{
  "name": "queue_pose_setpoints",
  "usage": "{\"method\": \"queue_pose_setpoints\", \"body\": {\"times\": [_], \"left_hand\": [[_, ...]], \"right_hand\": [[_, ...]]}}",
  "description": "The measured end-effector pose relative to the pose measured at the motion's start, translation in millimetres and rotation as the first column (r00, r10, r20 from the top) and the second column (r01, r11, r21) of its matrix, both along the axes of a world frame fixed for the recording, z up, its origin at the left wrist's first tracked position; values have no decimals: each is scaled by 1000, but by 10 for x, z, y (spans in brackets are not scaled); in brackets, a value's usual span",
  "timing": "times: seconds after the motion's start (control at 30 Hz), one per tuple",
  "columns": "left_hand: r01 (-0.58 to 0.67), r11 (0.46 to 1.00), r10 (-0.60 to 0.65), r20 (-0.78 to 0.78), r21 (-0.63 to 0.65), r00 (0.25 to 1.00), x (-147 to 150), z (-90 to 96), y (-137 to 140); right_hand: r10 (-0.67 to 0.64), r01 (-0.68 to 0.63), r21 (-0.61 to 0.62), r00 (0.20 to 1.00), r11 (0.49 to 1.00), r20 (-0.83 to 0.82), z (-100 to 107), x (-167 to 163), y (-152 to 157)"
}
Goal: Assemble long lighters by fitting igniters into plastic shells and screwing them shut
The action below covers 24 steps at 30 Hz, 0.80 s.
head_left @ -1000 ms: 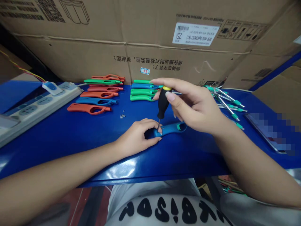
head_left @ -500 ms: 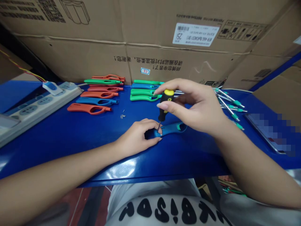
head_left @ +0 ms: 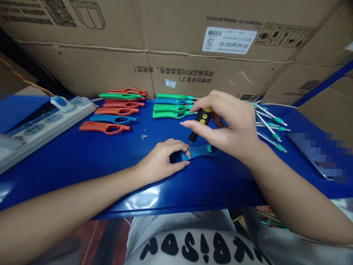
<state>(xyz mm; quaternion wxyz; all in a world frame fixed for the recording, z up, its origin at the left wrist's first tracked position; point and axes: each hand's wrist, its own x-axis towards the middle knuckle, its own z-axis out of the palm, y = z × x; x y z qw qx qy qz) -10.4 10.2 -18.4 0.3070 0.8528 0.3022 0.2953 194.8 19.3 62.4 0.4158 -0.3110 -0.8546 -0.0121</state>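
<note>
My left hand (head_left: 167, 156) is closed around the end of a blue lighter handle (head_left: 201, 151), pinning it to the blue table. My right hand (head_left: 231, 125) holds a black and yellow screwdriver (head_left: 202, 119), whose handle leans right against the fingers while thumb and forefinger stand a little apart. The screwdriver's tip points down beside my left fingertips on the lighter handle; the exact contact is hidden. A green part shows in the opening at the lighter handle's right end. Several small screws (head_left: 144, 136) lie on the table to the left.
Orange, red, green and blue lighter handles (head_left: 106, 127) lie in a row at back left. Green and blue lighters (head_left: 169, 115) lie behind the screwdriver. Metal tubes with green ends (head_left: 271, 125) and a phone (head_left: 310, 156) are right. A power strip (head_left: 52, 127) sits left; cardboard (head_left: 110, 66) stands behind.
The screwdriver's handle has tilted to the right, and my right thumb and forefinger have loosened from it. My left hand and the blue lighter handle have stayed in place.
</note>
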Motion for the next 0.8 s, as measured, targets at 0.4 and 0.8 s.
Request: {"method": "queue_pose_setpoints", "body": {"times": [0.4,0.8], "left_hand": [[-2,1000,2,5,20,1000,-5,-4,-1],[-8,1000,8,-10,17,1000,1,15,-5]], "right_hand": [[-6,5,28,999,1000,43,11,-26,-54],[32,-33,1,995,999,97,-26,-24,-36]]}}
